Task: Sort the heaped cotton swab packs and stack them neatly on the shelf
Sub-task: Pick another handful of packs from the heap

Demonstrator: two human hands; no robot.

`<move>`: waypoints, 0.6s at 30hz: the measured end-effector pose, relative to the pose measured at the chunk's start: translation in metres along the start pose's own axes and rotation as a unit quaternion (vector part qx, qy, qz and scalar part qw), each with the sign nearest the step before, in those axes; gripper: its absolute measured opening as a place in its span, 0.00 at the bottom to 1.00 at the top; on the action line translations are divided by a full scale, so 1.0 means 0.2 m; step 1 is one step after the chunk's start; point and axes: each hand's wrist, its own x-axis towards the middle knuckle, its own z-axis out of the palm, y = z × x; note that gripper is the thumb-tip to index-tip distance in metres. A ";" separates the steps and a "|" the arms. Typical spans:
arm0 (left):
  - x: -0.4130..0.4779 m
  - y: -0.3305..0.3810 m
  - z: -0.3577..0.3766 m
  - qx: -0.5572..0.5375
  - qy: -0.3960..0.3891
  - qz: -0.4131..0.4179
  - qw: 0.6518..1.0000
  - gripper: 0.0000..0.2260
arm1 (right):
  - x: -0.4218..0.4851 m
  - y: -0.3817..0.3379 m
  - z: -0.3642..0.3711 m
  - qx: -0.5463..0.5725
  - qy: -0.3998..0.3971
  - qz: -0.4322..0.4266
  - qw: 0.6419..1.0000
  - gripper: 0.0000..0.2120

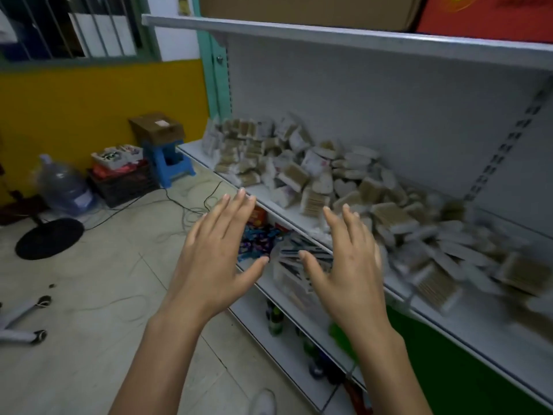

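Both hands hover palm-down at frame centre with fingers straight and spread, holding nothing: the left hand (215, 259) over floor and shelf edge, the right hand (347, 271) just before the shelf (269, 196) lip. Open floor lies lower left. The cotton swab packs (344, 187) lie heaped along the shelf, centre to right. A lower tier holds colourful small packets (257, 238).

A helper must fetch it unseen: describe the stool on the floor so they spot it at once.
Find the yellow wall left of the white shelf. On the floor at its foot, beside the shelf's left end, stands the stool. It alone is bright blue plastic, carries a brown cardboard box, and sits right of the black crate and the water jug.
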 end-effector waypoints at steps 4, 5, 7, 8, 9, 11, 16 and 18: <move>0.29 -0.30 0.05 0.017 -0.012 0.004 1.000 0.38 | 0.38 -0.06 0.27 0.011 0.004 0.007 1.000 0.32; 0.38 -0.38 0.06 0.023 -0.016 0.007 1.000 0.37 | 0.49 -0.08 0.33 0.010 0.003 0.009 1.000 0.32; 0.55 -0.53 0.07 0.033 -0.025 0.011 0.999 0.37 | 0.71 -0.12 0.44 0.009 0.003 0.008 1.000 0.32; 0.62 -0.60 0.08 0.034 -0.025 0.011 0.999 0.36 | 0.81 -0.13 0.49 0.014 0.005 0.006 1.000 0.31; 0.69 -0.66 0.09 0.032 -0.022 0.008 0.999 0.36 | 0.91 -0.14 0.54 0.021 0.007 0.003 1.000 0.30; 0.81 -0.77 0.11 0.021 -0.014 -0.002 1.000 0.35 | 1.06 -0.16 0.62 0.027 0.009 -0.004 1.000 0.29; 1.00 -1.03 0.25 -0.020 -0.016 -0.026 0.999 0.35 | 1.28 -0.21 0.79 0.039 0.010 -0.025 0.999 0.26; 1.09 -1.15 0.33 -0.041 -0.021 -0.036 0.998 0.35 | 1.36 -0.23 0.88 0.039 0.003 -0.032 0.999 0.24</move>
